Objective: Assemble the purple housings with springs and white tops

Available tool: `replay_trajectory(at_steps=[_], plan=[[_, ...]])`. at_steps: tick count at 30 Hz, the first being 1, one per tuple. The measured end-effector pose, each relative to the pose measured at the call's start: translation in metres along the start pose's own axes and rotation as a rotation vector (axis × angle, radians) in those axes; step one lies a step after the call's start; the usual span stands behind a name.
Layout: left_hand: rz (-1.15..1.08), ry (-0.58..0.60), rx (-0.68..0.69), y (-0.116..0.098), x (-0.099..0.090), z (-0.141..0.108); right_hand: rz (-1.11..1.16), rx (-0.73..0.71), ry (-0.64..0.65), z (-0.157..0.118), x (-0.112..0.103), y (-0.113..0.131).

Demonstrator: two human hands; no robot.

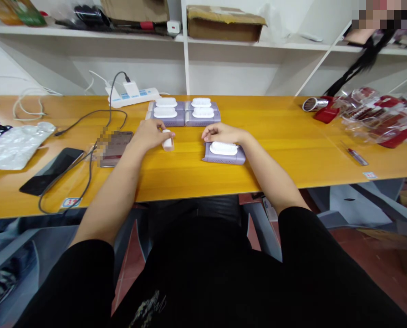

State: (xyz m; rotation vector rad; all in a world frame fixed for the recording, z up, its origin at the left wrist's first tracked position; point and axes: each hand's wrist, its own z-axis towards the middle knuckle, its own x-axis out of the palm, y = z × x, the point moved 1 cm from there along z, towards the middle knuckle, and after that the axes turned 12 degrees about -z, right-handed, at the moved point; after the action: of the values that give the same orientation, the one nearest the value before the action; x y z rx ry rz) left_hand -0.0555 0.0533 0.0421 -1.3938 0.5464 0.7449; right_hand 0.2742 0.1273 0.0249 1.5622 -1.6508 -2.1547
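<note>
My left hand (153, 134) grips a small white brush (168, 141) between thumb and fingers, just above or on the wooden table. My right hand (220, 132) is curled at the back edge of a purple box (224, 158), which has a white oval brush (223, 148) lying on top. Whether its fingers hold anything is hidden. Beyond both hands, more purple boxes (202, 119) stand side by side in a block, with several white oval brushes (165, 112) resting on them.
On the left of the table (176, 175) lie a black phone (51, 171), a dark flat device (115, 149), cables, a power strip (135, 96) and a plastic bag (17, 146). Wrapped red items (384, 116), a metal cylinder (311, 104) and a small tube (357, 156) are at right.
</note>
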Motion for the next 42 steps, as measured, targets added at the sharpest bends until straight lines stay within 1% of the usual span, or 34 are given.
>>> replay_trajectory(at_steps=[3, 8, 11, 13, 15, 17, 18, 21, 24, 27, 29, 32, 34, 35, 37, 38, 40, 42], plan=[[0.038, -0.017, 0.002, -0.003, -0.002, -0.002, 0.001, 0.0, -0.005, -0.001, 0.0, -0.001], [0.123, 0.016, -0.045, -0.012, -0.003, -0.008, -0.009, 0.002, -0.009, -0.002, 0.0, -0.003], [0.158, 0.026, -0.051, -0.012, -0.008, -0.01, -0.021, 0.001, -0.012, -0.001, 0.001, -0.003], [0.122, 0.091, -0.004, -0.009, -0.013, -0.01, -0.036, -0.002, -0.018, -0.002, 0.001, -0.002], [0.052, 0.219, 0.059, -0.004, -0.016, -0.009, -0.047, -0.005, -0.028, -0.005, 0.001, 0.001], [0.034, 0.327, 0.069, 0.002, -0.018, -0.006, -0.034, -0.003, -0.033, -0.009, -0.001, 0.003], [0.049, 0.349, 0.059, 0.004, -0.018, -0.005, -0.015, -0.001, -0.032, -0.011, -0.003, 0.004], [0.096, 0.336, 0.056, 0.007, -0.015, -0.001, 0.042, -0.008, -0.049, -0.019, -0.014, 0.006], [0.073, 0.334, 0.086, 0.009, -0.012, 0.002, 0.03, -0.063, -0.071, -0.03, -0.025, 0.007], [0.049, 0.322, 0.083, 0.013, -0.014, 0.004, -0.044, -0.122, -0.049, -0.044, -0.035, 0.011], [0.039, 0.3, 0.099, 0.014, -0.017, 0.003, -0.119, -0.122, -0.015, -0.055, -0.04, 0.016], [0.018, 0.242, 0.203, 0.005, -0.017, -0.005, -0.251, -0.082, 0.034, -0.068, -0.042, 0.026], [-0.062, 0.2, 0.326, -0.009, -0.004, -0.015, -0.323, -0.054, 0.051, -0.072, -0.039, 0.032], [-0.134, 0.202, 0.391, -0.017, 0.008, -0.021, -0.357, -0.041, 0.058, -0.072, -0.037, 0.034], [-0.266, 0.256, 0.485, -0.033, 0.039, -0.032, -0.424, -0.023, 0.058, -0.069, -0.03, 0.037], [-0.314, 0.288, 0.505, -0.04, 0.056, -0.036, -0.455, -0.026, 0.047, -0.067, -0.027, 0.038], [-0.375, 0.353, 0.491, -0.047, 0.087, -0.041, -0.501, -0.06, 0.01, -0.063, -0.02, 0.041], [-0.398, 0.381, 0.457, -0.048, 0.107, -0.041, -0.527, -0.117, -0.016, -0.062, -0.013, 0.043]])
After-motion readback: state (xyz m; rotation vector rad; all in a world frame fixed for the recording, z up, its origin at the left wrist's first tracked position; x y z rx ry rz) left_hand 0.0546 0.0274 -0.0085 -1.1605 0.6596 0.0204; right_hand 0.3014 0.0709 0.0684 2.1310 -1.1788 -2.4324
